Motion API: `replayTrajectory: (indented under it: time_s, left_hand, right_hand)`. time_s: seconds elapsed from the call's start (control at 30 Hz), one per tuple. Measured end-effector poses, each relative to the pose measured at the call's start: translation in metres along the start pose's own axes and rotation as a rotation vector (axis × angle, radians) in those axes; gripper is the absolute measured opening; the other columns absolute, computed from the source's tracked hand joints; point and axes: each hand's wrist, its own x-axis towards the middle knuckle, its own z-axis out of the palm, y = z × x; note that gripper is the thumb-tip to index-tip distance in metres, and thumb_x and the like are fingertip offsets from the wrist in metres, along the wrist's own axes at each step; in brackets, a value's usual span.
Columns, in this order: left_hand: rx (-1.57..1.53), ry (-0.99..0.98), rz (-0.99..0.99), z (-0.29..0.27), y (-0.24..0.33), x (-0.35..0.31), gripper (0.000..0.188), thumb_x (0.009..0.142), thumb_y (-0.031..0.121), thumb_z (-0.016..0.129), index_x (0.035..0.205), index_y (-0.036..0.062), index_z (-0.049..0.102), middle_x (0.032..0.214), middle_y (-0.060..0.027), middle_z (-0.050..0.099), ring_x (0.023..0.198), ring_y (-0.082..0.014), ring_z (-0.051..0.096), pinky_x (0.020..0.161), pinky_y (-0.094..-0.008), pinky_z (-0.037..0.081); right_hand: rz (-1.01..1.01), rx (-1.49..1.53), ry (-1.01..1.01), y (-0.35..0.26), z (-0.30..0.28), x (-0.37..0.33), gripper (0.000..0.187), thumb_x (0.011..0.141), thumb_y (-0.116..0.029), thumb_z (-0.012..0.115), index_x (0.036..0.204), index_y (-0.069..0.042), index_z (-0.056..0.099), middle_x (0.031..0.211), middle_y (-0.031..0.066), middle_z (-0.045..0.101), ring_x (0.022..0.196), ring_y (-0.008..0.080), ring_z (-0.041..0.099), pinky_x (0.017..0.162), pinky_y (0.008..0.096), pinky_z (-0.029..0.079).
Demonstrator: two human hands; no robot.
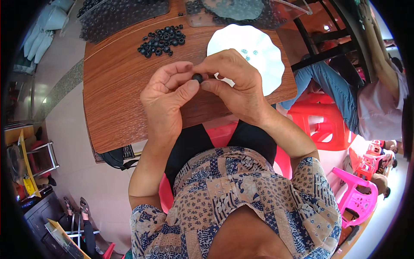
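Observation:
My left hand point(166, 97) and my right hand point(233, 82) meet over the wooden table point(116, 99). Between their fingertips they pinch one small black round part point(197, 77). Just beyond the hands lies a white scalloped plate point(263, 64) holding a few tiny teal pieces point(249, 53). A loose pile of black ring-shaped parts point(162, 41) lies on the table farther off, to the left of the plate.
Clear plastic bags of black parts point(116, 15) lie at the table's far edge. Another person in jeans point(327, 86) sits at the right beside red stools point(323, 121) and a pink plastic chair point(355, 196). A black bag point(114, 157) hangs under the table's near left corner.

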Motion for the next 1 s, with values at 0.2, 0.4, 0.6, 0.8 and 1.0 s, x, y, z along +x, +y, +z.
replayTrajectory:
  time_s: [0.2, 0.4, 0.6, 0.8, 1.0]
  left_hand:
    - [0.065, -0.042, -0.034, -0.004, 0.005, 0.0, 0.034, 0.077, -0.003, 0.066, 0.109, -0.0043, 0.054, 0.094, -0.0094, 0.065, 0.084, -0.0092, 0.058, 0.076, -0.0198, 0.046]
    - [-0.105, -0.106, -0.102, -0.011, -0.001, 0.005, 0.032, 0.079, -0.002, 0.063, 0.11, -0.0051, 0.056, 0.094, -0.0098, 0.065, 0.079, -0.0094, 0.058, 0.066, -0.0192, 0.044]
    - [-0.095, -0.104, -0.13, -0.007, -0.001, 0.004, 0.032, 0.079, -0.003, 0.063, 0.11, -0.0047, 0.057, 0.091, -0.0103, 0.065, 0.074, -0.0106, 0.059, 0.063, -0.0199, 0.044]
    - [0.077, -0.037, -0.063, -0.008, -0.003, 0.003, 0.029, 0.077, -0.002, 0.065, 0.105, -0.0035, 0.061, 0.088, -0.0094, 0.066, 0.073, -0.0111, 0.06, 0.061, -0.0189, 0.044]
    - [-0.024, -0.052, -0.108, -0.02, -0.006, 0.007, 0.025, 0.077, -0.003, 0.064, 0.101, -0.0042, 0.063, 0.084, -0.0105, 0.066, 0.068, -0.0116, 0.059, 0.058, -0.0195, 0.045]
  right_hand:
    - [-0.15, -0.096, -0.061, 0.001, -0.001, 0.003, 0.032, 0.069, 0.005, 0.067, 0.099, -0.006, 0.064, 0.093, 0.006, 0.06, 0.083, 0.0186, 0.055, 0.069, 0.0273, 0.046]
    - [-0.04, -0.069, -0.016, -0.007, 0.002, 0.003, 0.025, 0.07, 0.006, 0.065, 0.093, -0.001, 0.063, 0.092, 0.0076, 0.06, 0.081, 0.0204, 0.056, 0.067, 0.0276, 0.046]
    - [-0.191, -0.184, -0.034, 0.003, 0.001, 0.004, 0.021, 0.07, 0.007, 0.064, 0.09, 0.0, 0.062, 0.085, 0.0082, 0.06, 0.078, 0.0212, 0.056, 0.064, 0.0281, 0.046]
    - [-0.116, -0.237, -0.111, -0.001, -0.003, 0.009, 0.015, 0.072, 0.007, 0.061, 0.085, 0.001, 0.06, 0.081, 0.0094, 0.059, 0.075, 0.0229, 0.055, 0.063, 0.0298, 0.045]
    - [0.105, -0.147, -0.095, 0.0, 0.006, 0.015, 0.009, 0.075, 0.004, 0.064, 0.082, 0.001, 0.06, 0.075, 0.008, 0.059, 0.068, 0.0168, 0.058, 0.059, 0.0268, 0.046]
